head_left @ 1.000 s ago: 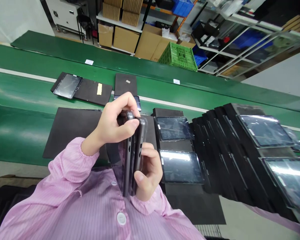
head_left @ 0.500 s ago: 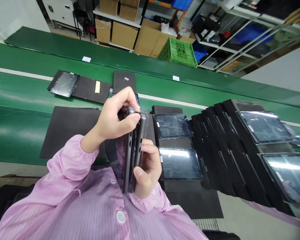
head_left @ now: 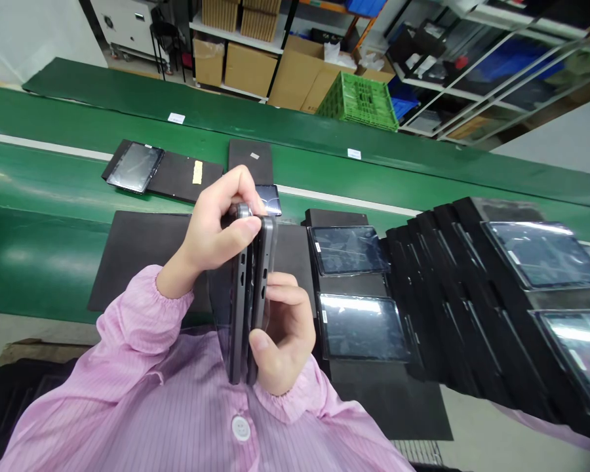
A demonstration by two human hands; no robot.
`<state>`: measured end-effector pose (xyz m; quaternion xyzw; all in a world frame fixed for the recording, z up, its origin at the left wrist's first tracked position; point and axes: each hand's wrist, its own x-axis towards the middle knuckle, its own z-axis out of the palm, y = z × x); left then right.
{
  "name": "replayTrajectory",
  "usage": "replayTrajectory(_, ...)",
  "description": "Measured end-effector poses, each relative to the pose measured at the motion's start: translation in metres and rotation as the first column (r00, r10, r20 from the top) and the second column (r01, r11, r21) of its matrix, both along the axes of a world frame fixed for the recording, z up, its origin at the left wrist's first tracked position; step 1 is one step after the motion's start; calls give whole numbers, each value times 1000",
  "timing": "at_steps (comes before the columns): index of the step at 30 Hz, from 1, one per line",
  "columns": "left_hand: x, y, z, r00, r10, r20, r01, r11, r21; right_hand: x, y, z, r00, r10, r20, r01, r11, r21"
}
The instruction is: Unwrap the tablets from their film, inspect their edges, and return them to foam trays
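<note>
Two slim dark-grey metal tablets (head_left: 261, 275) stand on edge, pressed flat together near the chest, port edges toward the camera, probably to compare both in one look. Left hand (head_left: 209, 239) clamps their top corners at 12 o'clock, thumb bridging both; right hand (head_left: 281, 337) wraps the lower half at 5 o'clock, carrying the weight. Flat black foam mat (head_left: 137, 252) behind at 10 o'clock, screen-up glossy tablets (head_left: 349, 249) on black trays (head_left: 437, 295) at 3 o'clock.

Factory line, as I see it.
Green belts (head_left: 54, 196) ahead; behind, shelves (head_left: 236, 40) with cartons (head_left: 246, 65), a crate (head_left: 358, 101).
</note>
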<state>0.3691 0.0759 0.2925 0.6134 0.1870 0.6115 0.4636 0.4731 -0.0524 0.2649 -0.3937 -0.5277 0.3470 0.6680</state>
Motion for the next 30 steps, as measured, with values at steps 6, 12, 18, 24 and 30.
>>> replayTrajectory(6,-2,1,-1,1000,-6,9,6,1000,-11,-1,1,0,999,-18,47,17,1000,13)
replayTrajectory(12,-3,-1,1,999,6,-43,-4,999,51,-1,1,1,999,-13,42,12,1000,25)
replayTrajectory(18,-3,-2,3,999,-28,-32,31,997,73,-7,0,-2,1000,-17,8,17,999,35)
replayTrajectory(24,-18,-10,6,996,-82,38,76,989,128,14,16,1,953,260,156,-275,958,82)
replayTrajectory(30,-55,-31,1,981,9,194,-25,996,80,61,76,15,793,386,471,-400,913,-75)
